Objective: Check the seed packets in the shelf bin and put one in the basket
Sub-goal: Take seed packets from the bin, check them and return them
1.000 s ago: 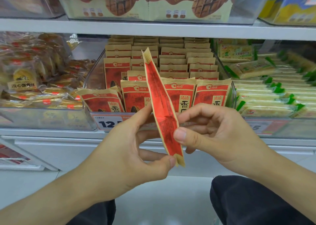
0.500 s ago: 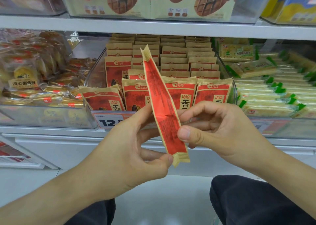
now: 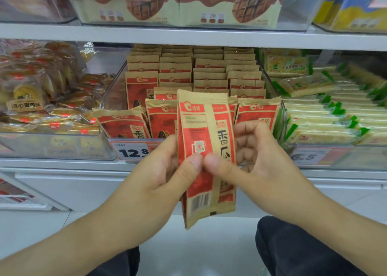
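Red-and-kraft seed packet (image 3: 206,150) stands upright, back showing, pinched by both hands.

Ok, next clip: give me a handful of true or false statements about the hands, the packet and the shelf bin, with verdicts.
1. Both hands hold one seed packet. True: the left hand and the right hand each pinch it, thumbs on its near face.
2. The held packet lies inside the shelf bin. False: it is held up in front of the bin.
3. A barcode shows near the packet's lower end. True.
4. The bin is nearly out of packets. False: rows of packets stand in it.
5. The price tag below the bin starts with 12. True.
6. A basket is in view. False: none shows.
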Demonstrator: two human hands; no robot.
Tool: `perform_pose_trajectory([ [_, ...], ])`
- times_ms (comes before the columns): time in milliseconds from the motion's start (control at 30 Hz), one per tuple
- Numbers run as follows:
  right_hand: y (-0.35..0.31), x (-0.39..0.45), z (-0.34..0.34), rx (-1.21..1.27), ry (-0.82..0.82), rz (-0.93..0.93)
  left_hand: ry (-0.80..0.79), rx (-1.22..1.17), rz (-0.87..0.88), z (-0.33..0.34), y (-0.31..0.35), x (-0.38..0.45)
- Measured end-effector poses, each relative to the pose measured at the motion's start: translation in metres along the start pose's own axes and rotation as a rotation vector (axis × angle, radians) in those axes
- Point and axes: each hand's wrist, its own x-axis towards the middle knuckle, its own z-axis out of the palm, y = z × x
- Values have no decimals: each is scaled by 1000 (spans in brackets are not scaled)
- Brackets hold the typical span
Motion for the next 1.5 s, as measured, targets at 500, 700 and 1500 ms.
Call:
perform_pose_trajectory([
  [500, -7, 10, -20, 114, -208, -95, 33, 51, -293, -11, 13, 4],
  [700, -6, 10, -19, 122, -213, -109, 118, 61, -142, -13, 5, 6],
  [1500, -16, -1, -16, 36, -300, -80, -46, 264, -109, 3, -3, 0],
])
